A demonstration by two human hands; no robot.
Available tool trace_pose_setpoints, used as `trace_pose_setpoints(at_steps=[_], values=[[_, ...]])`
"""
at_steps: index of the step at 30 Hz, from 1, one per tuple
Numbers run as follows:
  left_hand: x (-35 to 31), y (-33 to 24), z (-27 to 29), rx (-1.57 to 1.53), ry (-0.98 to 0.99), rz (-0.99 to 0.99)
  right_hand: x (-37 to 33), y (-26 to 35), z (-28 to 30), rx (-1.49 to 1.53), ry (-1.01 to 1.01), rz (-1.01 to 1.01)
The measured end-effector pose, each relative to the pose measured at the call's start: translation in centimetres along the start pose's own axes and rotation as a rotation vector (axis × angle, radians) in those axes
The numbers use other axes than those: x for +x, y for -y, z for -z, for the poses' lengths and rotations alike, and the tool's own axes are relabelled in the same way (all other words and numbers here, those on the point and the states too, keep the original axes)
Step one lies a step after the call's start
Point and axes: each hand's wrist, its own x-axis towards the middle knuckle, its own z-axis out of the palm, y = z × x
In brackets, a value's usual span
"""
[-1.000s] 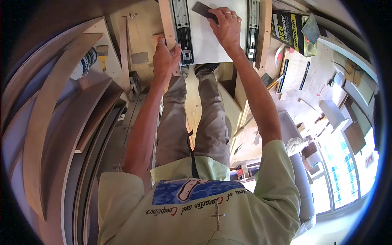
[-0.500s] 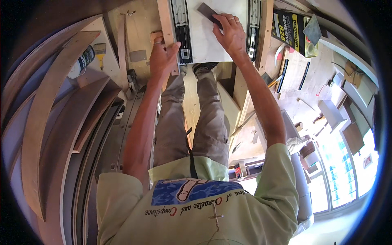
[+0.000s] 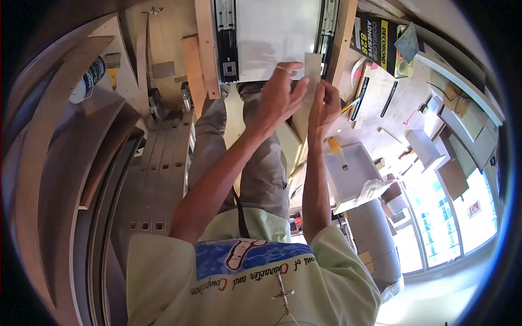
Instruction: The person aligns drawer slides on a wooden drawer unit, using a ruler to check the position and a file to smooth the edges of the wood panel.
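In my right hand [image 3: 324, 108] is a small flat rectangular strip [image 3: 312, 68], pinched at its lower end and held upright, its pale beige face showing. My left hand [image 3: 280, 98] is just left of the strip, fingers spread and holding nothing; whether its fingertips touch the strip I cannot tell. Beyond both hands lies a smooth white panel [image 3: 274, 38]. Black-and-metal drawer slides run along its left side [image 3: 229, 51] and right side [image 3: 327, 32]. A wooden rail [image 3: 206, 51] stands outside the left slide.
Curved wooden boards [image 3: 35, 179] lean along the left, near a paint can [image 3: 89, 81] and a paintbrush [image 3: 112, 68]. To the right sit a black-and-yellow tin [image 3: 375, 43] and a white drawer box [image 3: 353, 168]. A grey ridged surface [image 3: 155, 168] is left of my legs.
My left hand has let go of the wooden rail and come right, beside the strip. The right hand has lifted the strip off the panel and turned it from its dark to its pale face.
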Motion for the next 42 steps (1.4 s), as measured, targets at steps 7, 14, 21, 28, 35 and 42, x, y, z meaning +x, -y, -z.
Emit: trace_pose_setpoints(at_steps=[7, 14, 21, 28, 35, 42], values=[[0.8, 1.1, -6.5, -0.236, 0.032, 0.13, -0.2, -2.4, 2.5, -0.211, 0.011, 0.128], [2.2, 2.6, -9.3, -0.239, 0.069, 0.164, 2.7, -2.5, 2.9, -0.355, 0.039, 0.213], [2.0, 2.9, -10.5, -0.149, -0.08, -0.006, 4.7, -4.6, 2.4, -0.358, -0.009, 0.261], [1.7, 3.1, -11.0, -0.262, -0.015, 0.096, 5.5, -4.5, 2.2, -0.359, -0.02, 0.271], [2.1, 3.1, -10.9, -0.244, -0.041, 0.072, 6.3, -4.8, 2.1, -0.35, 0.034, 0.326], [2.4, 2.8, -10.6, -0.267, -0.032, 0.11, 6.7, -4.9, 1.7, -0.339, 0.037, 0.314]])
